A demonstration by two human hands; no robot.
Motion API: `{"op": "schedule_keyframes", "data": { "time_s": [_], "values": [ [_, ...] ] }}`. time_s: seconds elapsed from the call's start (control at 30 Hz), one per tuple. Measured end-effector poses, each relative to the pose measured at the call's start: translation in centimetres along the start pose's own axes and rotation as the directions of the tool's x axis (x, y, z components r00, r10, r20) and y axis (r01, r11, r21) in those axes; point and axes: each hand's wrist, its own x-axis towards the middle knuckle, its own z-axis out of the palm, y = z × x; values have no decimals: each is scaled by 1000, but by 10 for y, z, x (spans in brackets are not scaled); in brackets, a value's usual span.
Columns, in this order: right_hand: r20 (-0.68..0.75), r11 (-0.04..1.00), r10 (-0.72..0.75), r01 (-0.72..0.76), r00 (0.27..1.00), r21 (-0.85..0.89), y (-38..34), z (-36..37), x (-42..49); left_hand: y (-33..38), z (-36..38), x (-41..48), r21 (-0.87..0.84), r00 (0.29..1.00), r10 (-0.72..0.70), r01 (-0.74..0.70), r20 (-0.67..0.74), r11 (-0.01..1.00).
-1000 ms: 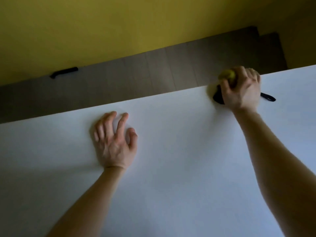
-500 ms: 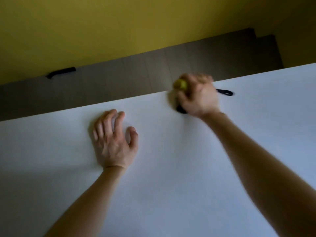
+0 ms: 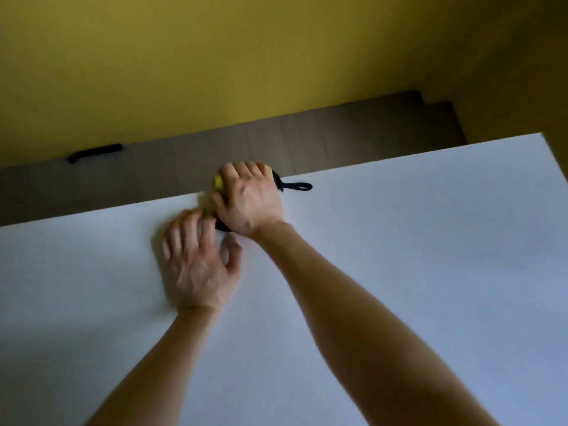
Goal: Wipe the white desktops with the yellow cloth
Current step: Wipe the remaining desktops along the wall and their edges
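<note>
At white bench [image 3: 399, 241] far edge, right hand [image 3: 250, 204] fingers clench crumpled yellow cloth [image 3: 218, 181]; left hand [image 3: 199, 265] fingers relaxed alongside.

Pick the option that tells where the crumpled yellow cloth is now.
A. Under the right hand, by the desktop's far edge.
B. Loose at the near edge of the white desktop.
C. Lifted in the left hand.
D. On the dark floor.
A: the right hand grips the crumpled yellow cloth against the flat white desktop close to its far edge; the left hand rests on the desktop beside it.
</note>
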Motion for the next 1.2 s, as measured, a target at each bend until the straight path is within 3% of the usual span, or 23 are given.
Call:
{"op": "schedule_keyframes", "data": {
  "time_s": [0.07,0.1,0.17,0.27,0.37,0.43,0.5,0.53,0.6,0.7,0.77,0.83,0.93,1.03,1.1,1.2],
  "values": [
    [16,997,-82,82,996,2,45,-15,-8,0,-1,1,-21,1000,12,-13,-14,1000],
    [14,998,-57,57,998,-17,78,-27,-15,0,-2,1,-24,1000,18,-19,-25,1000],
    [-63,991,116,-120,991,-53,151,-60,-33,3,-4,0,-1,999,30,-30,-23,1000],
    [-228,908,389,-413,893,-71,236,-102,-62,3,-4,-1,0,999,46,-46,-16,999],
    [-307,785,553,-608,775,-121,225,-95,-52,5,-4,0,14,999,50,-50,3,999],
    [-237,830,496,-536,835,-153,174,-75,-30,6,-5,0,37,999,47,-48,9,998],
    [-75,947,264,-273,962,-167,118,-49,-15,6,-4,0,63,999,47,-48,22,997],
    [-13,976,133,-134,991,-171,94,-36,-13,6,-3,0,76,998,46,-48,32,996],
    [25,991,-39,42,999,-124,72,-26,-13,15,-4,2,99,999,18,-22,39,995],
    [45,984,-166,168,985,-55,108,-39,-18,61,-2,0,95,1000,-23,24,-9,995],
    [-2,994,-93,93,996,-56,173,-64,-32,107,4,-3,41,1000,9,-9,-15,999],
    [-113,993,71,-80,991,-83,259,-98,-49,152,13,-6,-26,1000,10,-10,-6,1000],
    [-216,939,301,-329,929,-106,370,-151,-81,199,27,-10,-56,1000,-2,2,-12,998],
    [-269,864,438,-484,858,-138,394,-163,-87,213,38,-16,32,999,-7,9,-42,999],
    [-230,875,394,-440,890,-201,355,-150,-71,213,41,-16,59,998,-9,13,-61,998],
    [-24,965,134,-136,991,-225,261,-108,-44,212,43,-14,75,997,-16,21,-71,997]
  ]
}}
